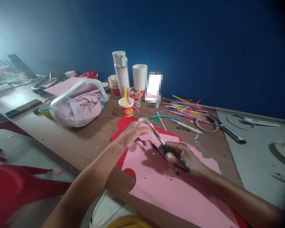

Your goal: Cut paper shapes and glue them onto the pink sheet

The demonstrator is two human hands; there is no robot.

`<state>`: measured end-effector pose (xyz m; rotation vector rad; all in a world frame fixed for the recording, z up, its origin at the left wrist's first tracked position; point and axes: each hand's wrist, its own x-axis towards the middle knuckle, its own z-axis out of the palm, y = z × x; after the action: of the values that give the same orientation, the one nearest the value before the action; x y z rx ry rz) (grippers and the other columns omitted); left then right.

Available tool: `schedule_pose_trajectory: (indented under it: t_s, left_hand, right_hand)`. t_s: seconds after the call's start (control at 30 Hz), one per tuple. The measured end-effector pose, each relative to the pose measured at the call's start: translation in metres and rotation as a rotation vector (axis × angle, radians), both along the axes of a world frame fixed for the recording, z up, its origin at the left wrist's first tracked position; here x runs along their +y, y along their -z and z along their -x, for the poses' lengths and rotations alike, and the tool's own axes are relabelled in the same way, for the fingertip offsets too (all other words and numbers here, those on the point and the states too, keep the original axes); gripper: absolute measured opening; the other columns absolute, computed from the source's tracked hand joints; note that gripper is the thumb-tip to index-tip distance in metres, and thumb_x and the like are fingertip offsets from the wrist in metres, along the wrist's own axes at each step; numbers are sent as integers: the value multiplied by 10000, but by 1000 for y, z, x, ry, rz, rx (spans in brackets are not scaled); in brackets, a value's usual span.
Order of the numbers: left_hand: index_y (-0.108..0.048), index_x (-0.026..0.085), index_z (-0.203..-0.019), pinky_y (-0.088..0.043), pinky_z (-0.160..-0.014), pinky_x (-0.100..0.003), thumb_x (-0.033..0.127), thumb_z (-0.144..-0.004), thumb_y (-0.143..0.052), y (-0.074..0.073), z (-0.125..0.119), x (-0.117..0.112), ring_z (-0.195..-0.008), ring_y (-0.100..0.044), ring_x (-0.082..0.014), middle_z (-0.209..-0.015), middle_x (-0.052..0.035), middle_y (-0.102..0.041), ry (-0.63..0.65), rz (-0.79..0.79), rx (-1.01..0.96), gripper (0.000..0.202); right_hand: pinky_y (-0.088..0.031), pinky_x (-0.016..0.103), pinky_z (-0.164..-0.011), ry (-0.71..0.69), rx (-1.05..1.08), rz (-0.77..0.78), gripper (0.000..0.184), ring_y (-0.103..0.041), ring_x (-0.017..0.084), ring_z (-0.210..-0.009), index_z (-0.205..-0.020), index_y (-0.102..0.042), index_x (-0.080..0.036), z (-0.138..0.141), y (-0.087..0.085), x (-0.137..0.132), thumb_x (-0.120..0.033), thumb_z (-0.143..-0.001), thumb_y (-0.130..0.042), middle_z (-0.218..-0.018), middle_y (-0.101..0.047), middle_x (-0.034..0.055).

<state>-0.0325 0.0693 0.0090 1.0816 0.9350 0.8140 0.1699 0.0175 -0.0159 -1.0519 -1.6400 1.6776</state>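
Observation:
My left hand (136, 133) pinches a small piece of pink paper (146, 136) above the table. In my right hand (181, 155) is a pair of scissors (161, 139) with black handles, its metal blades parted around the edge of that pink piece. Beneath both hands lies a large pink sheet (171, 190) with curved bites cut from its edges. Red paper (125, 125) shows from under it. A ring-shaped white object (142, 120) sits just behind my left fingers, partly hidden.
Behind stand a paper cup (126, 107) with pipe cleaners or straws, a white flask (122, 76), stacked cups (140, 76) and a blurred-out bright screen (153, 87). Colourful sticks (185, 107), a tape roll (207, 123) and a cutter knife (231, 132) lie right. A plastic bag (77, 104) sits left, a red stool (21, 193) below.

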Motion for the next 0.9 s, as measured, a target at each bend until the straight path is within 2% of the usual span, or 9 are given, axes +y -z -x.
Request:
schedule_pose_trajectory:
  t_s: [0.23, 0.47, 0.67, 0.9]
  left_hand:
    - [-549, 157, -625, -432, -384, -232, 210, -680, -586, -2, 0, -1, -374, -520, -115, -483, 1, -569, 11, -12, 6, 85]
    - [-560, 151, -634, -437, -402, -216, 217, -680, -593, -5, 3, -1, -383, -521, -104, -488, -1, -575, 33, -16, 21, 87]
    - [-556, 142, -662, -436, -396, -208, 275, -688, -629, -4, 5, 2, -392, -517, -95, -504, 11, -556, 61, -32, 13, 154]
    - [-594, 130, -699, -426, -387, -180, 296, -641, -691, -1, 4, 3, -393, -471, -59, -506, 33, -524, -24, -24, 0, 201]
  right_hand:
    - [-298, 183, -351, 8, -17, 40, 422, -335, 58, -381, -881, -564, -138, 0, -5, -2, -539, -750, -559, -483, -420, -58]
    - [-301, 190, -353, -11, -24, 75, 441, -333, 63, -393, -870, -569, -141, -1, -12, -1, -555, -720, -580, -482, -413, -59]
    - [-305, 198, -346, 10, -49, 53, 472, -356, 74, -374, -869, -568, -140, -1, -11, 1, -582, -706, -575, -455, -424, -57]
    - [-267, 198, -320, 45, -60, 88, 521, -345, 75, -347, -863, -566, -140, 1, -12, 2, -621, -665, -583, -422, -408, -66]
